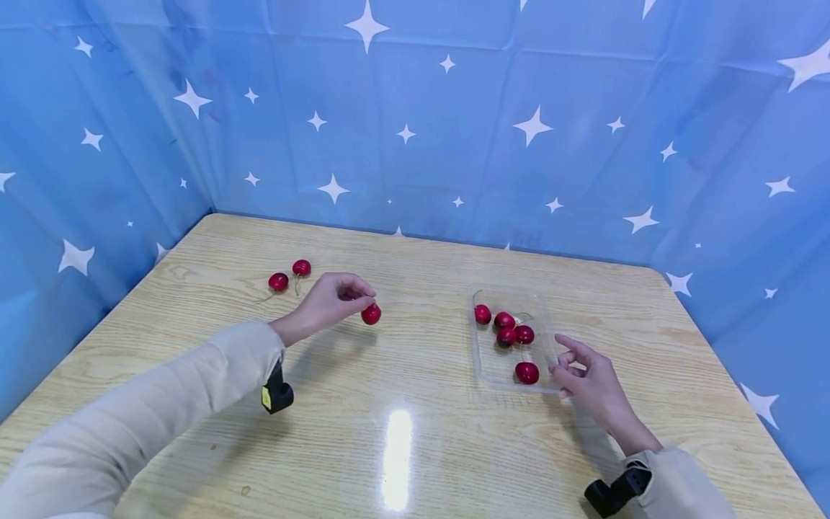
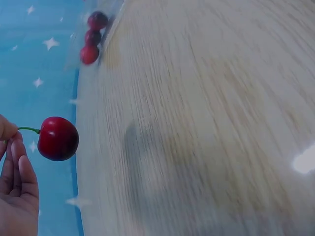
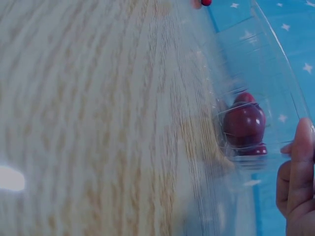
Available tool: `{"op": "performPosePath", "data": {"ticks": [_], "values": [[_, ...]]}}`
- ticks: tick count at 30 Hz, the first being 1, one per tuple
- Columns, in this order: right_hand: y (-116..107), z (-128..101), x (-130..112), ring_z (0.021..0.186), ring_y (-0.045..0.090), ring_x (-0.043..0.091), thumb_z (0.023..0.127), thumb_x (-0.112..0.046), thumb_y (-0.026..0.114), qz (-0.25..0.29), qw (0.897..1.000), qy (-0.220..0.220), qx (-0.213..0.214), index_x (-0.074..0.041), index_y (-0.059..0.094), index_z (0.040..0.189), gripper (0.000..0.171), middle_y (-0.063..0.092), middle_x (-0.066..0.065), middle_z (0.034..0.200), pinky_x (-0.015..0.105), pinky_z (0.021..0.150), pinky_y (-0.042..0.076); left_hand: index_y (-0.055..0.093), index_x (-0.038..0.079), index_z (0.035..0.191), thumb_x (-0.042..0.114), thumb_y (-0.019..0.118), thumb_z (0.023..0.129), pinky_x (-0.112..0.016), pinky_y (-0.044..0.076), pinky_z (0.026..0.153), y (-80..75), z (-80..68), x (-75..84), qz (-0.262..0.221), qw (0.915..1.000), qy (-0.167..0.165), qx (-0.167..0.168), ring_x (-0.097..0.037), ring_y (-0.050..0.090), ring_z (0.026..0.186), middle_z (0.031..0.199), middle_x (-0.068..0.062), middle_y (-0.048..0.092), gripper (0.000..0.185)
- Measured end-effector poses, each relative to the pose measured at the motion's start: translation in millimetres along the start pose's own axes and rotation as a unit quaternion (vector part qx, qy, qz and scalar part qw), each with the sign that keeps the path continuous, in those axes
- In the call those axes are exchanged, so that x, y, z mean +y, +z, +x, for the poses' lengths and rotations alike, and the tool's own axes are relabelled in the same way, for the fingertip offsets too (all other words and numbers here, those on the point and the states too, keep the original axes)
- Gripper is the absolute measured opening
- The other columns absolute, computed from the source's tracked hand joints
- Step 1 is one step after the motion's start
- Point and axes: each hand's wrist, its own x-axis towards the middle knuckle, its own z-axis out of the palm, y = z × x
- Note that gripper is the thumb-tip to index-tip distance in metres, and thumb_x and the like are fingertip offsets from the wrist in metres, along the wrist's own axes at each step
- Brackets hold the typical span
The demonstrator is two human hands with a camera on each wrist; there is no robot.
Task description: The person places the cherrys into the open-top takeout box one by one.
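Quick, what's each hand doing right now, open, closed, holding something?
Left hand: closed, pinching a cherry by its stem.
Right hand: closed, gripping the edge of the clear container with cherries inside.

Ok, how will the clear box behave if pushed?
The clear box looks thin-walled, so it may flex if pressed hard. With just five cherries inside, it's probably light and apt to slide. They're round and loose, so they'd likely roll if it tilts.
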Motion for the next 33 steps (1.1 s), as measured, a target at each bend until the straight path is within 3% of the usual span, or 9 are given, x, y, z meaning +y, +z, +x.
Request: {"op": "performPosePath", "data": {"ticks": [11,18,28,33], "values": [[1,0,0,0.069,0.057,0.006,0.086,0.003,0.053,-0.002,1.000,-0.001,-0.001,0.009,0.030,0.132,0.052,0.043,0.008,0.082,0.026,0.050,0.049,0.064,-0.005,0.088,0.000,0.059,0.082,-0.025,0.046,0.065,29.2,1.4,59.3,0.001,0.9987,0.050,0.007,-0.026,0.057,0.074,0.082,-0.015,0.062,0.009],[2,1,1,0.066,0.055,0.006,0.085,0.003,0.052,-0.002,1.000,-0.005,0.000,0.008,0.031,0.132,0.051,0.044,0.008,0.081,0.026,0.050,0.049,0.067,0.007,0.086,0.008,0.061,0.081,-0.023,0.047,0.064,55.0,35.8,52.2,-0.002,0.9955,0.095,-0.009,-0.012,0.055,0.069,0.078,0.000,0.062,0.007],[2,2,0,0.069,0.057,0.007,0.085,0.002,0.054,-0.003,1.000,-0.004,-0.004,0.008,0.031,0.132,0.053,0.044,0.009,0.082,0.026,0.050,0.049,0.066,0.009,0.087,0.010,0.060,0.082,-0.020,0.046,0.064,74.1,53.0,82.6,0.020,0.9896,0.131,-0.057,-0.009,0.054,0.069,0.079,0.002,0.061,0.007],[1,3,1,0.069,0.056,0.006,0.085,0.002,0.053,-0.008,1.000,-0.007,-0.002,0.008,0.031,0.132,0.052,0.044,0.009,0.082,0.027,0.050,0.049,0.066,0.008,0.089,0.010,0.061,0.083,-0.019,0.046,0.065,79.0,62.6,90.7,0.030,0.9872,0.126,-0.094,-0.009,0.055,0.069,0.079,0.001,0.062,0.008]]}}
